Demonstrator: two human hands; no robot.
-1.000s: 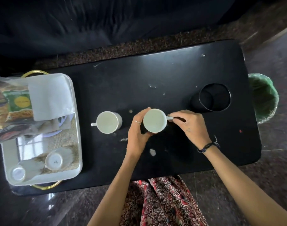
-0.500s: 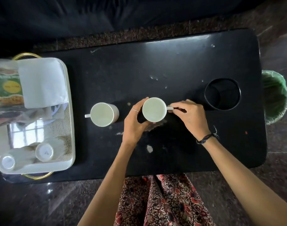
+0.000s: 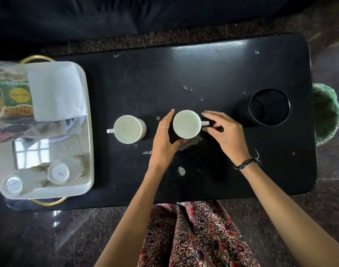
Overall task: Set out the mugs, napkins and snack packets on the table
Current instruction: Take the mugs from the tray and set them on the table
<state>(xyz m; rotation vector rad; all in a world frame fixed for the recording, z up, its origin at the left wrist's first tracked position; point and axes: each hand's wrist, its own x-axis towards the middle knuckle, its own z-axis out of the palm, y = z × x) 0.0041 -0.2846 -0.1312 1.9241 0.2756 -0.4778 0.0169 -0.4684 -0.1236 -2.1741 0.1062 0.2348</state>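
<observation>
Nearby, tray (image 3: 84,190) holding napkins (image 3: 56,93), two mugs (image 3: 58,172)

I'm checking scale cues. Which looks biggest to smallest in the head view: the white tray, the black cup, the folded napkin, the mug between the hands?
1. white tray
2. folded napkin
3. black cup
4. mug
The cup looks only slightly larger than the mug.
</observation>
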